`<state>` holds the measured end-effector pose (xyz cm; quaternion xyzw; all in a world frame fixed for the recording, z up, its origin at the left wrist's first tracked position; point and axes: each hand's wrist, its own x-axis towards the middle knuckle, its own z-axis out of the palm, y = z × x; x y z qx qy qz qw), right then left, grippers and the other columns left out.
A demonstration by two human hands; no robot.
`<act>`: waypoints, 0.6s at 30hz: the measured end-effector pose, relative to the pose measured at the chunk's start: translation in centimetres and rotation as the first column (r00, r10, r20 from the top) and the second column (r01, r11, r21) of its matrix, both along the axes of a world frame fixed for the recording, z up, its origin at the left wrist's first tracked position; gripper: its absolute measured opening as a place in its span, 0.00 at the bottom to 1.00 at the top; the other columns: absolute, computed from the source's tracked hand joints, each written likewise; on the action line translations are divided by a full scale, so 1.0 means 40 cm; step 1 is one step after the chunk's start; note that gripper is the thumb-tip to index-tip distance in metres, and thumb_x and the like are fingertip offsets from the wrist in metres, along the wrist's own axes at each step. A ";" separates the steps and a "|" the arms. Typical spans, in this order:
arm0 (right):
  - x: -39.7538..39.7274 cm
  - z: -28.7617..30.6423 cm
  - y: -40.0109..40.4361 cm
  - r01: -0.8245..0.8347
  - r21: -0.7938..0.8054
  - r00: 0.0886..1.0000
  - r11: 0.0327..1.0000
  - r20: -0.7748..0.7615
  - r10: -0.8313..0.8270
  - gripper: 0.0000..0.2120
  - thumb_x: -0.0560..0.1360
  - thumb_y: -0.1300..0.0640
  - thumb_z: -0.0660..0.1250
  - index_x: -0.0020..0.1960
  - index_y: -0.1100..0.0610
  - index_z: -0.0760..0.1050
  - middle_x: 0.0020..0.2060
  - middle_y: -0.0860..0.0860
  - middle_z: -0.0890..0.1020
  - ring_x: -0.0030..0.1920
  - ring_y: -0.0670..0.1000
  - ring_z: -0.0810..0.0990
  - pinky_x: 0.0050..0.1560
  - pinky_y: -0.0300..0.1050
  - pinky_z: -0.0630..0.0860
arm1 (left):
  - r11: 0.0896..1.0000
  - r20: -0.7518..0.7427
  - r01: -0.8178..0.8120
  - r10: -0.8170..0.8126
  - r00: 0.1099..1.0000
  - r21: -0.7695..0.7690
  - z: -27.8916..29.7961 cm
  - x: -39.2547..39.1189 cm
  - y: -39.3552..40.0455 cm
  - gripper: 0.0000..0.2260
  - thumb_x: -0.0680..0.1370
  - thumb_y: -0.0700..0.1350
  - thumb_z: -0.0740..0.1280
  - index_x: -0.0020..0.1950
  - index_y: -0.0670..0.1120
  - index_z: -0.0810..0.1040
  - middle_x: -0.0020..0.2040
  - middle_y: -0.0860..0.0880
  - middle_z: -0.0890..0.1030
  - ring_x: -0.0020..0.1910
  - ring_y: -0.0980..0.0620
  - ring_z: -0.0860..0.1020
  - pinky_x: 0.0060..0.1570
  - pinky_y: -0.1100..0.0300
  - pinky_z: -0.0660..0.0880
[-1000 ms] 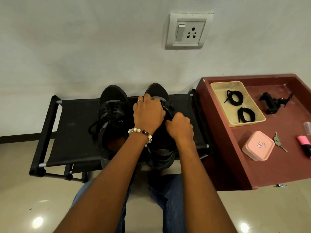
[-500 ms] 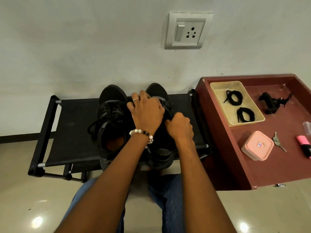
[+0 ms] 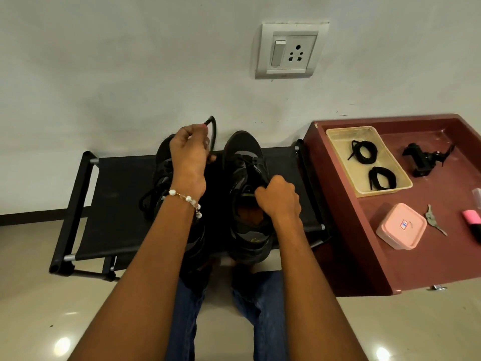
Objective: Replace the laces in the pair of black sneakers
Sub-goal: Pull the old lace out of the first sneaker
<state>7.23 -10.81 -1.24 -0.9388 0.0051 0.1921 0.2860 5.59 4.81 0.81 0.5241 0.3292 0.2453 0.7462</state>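
- While my left hand [image 3: 188, 155] pinches the tip end of the old black lace [image 3: 213, 134] and holds it up above the toes, my right hand [image 3: 279, 199] is curled round the collar of the right sneaker [image 3: 246, 178], fingers hooked inside the opening, pinning it to the black fabric shoe rack [image 3: 117, 204].
- The lace is soft and limp: it bends over in an arc from my fingertips and hangs down toward the eyelets, so I judge it carries no push, only pull.
- I take it best close to the stiff tip, which looks like the only part firm enough to steer through an eyelet.
- The sneaker looks light with a soft upper; I judge it would slide or tip on the fabric under a tug, hence the grip at the firmer collar.
- The left sneaker [image 3: 161, 178] stands just beside it, partly behind my forearm, its lace lying loose over the side.
- The replacement laces [image 3: 361, 152] lie as two coiled bundles in the clear tray [image 3: 335, 134] on the maroon table [image 3: 390, 256], well apart from the shoes.
- Coiled like that, they will likely need shaking out before threading.
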 end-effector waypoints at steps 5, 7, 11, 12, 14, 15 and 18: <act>0.006 -0.007 -0.002 0.004 -0.015 1.000 1.000 -0.001 -0.004 0.12 0.77 0.53 0.63 0.57 0.59 0.71 0.48 0.55 0.74 0.44 0.56 0.72 0.41 0.49 0.69 | 0.759 -0.456 0.300 -0.004 0.890 0.578 -0.052 -0.006 -0.003 0.07 0.77 0.43 0.67 0.44 0.41 0.82 0.39 0.45 0.82 0.37 0.50 0.80 0.40 0.58 0.76; 0.009 -0.012 -0.002 -0.009 -0.009 1.000 1.000 0.015 0.009 0.12 0.77 0.54 0.63 0.57 0.60 0.71 0.47 0.54 0.74 0.45 0.57 0.73 0.42 0.49 0.70 | 0.597 -0.579 0.437 0.057 0.813 0.673 -0.066 -0.011 -0.013 0.09 0.77 0.43 0.66 0.45 0.39 0.82 0.43 0.40 0.82 0.44 0.42 0.80 0.48 0.51 0.77; 0.025 -0.023 0.012 -0.127 0.101 0.958 0.987 0.270 0.096 0.22 0.76 0.53 0.68 0.67 0.56 0.70 0.60 0.58 0.74 0.61 0.60 0.73 0.55 0.56 0.75 | 0.426 -0.604 0.520 0.080 0.793 0.740 -0.055 -0.018 -0.035 0.11 0.77 0.46 0.65 0.56 0.43 0.81 0.60 0.41 0.75 0.59 0.40 0.74 0.61 0.49 0.71; 0.030 -0.021 0.016 -0.170 0.111 0.930 0.979 0.347 0.122 0.23 0.76 0.54 0.68 0.69 0.55 0.69 0.62 0.57 0.73 0.63 0.59 0.71 0.58 0.58 0.74 | 0.378 -0.587 0.533 0.034 0.809 0.757 -0.049 -0.021 -0.042 0.11 0.77 0.46 0.65 0.57 0.45 0.82 0.59 0.42 0.76 0.57 0.41 0.75 0.60 0.49 0.73; 0.035 -0.015 0.025 -0.266 0.117 0.877 0.957 0.441 0.190 0.22 0.76 0.59 0.67 0.69 0.53 0.71 0.62 0.56 0.73 0.63 0.58 0.70 0.60 0.58 0.73 | 0.264 -0.590 0.579 -0.043 0.806 0.771 -0.037 -0.036 -0.056 0.11 0.77 0.48 0.65 0.54 0.46 0.82 0.54 0.44 0.77 0.52 0.43 0.77 0.53 0.49 0.76; 0.036 -0.015 0.030 -0.308 0.097 0.858 0.946 0.457 0.233 0.21 0.76 0.62 0.65 0.69 0.52 0.72 0.61 0.55 0.74 0.62 0.58 0.70 0.59 0.58 0.73 | 0.205 -0.627 0.628 -0.076 0.775 0.751 -0.030 -0.045 -0.066 0.10 0.77 0.48 0.65 0.53 0.45 0.81 0.52 0.44 0.77 0.51 0.43 0.76 0.49 0.51 0.76; 0.037 -0.022 0.038 -0.354 -0.038 0.834 0.934 0.440 0.334 0.18 0.77 0.63 0.61 0.65 0.55 0.76 0.60 0.55 0.74 0.59 0.58 0.69 0.55 0.60 0.74 | 0.126 -0.793 0.803 -0.127 0.596 0.583 -0.023 -0.067 -0.090 0.12 0.78 0.47 0.64 0.57 0.41 0.75 0.53 0.43 0.74 0.50 0.42 0.76 0.44 0.54 0.71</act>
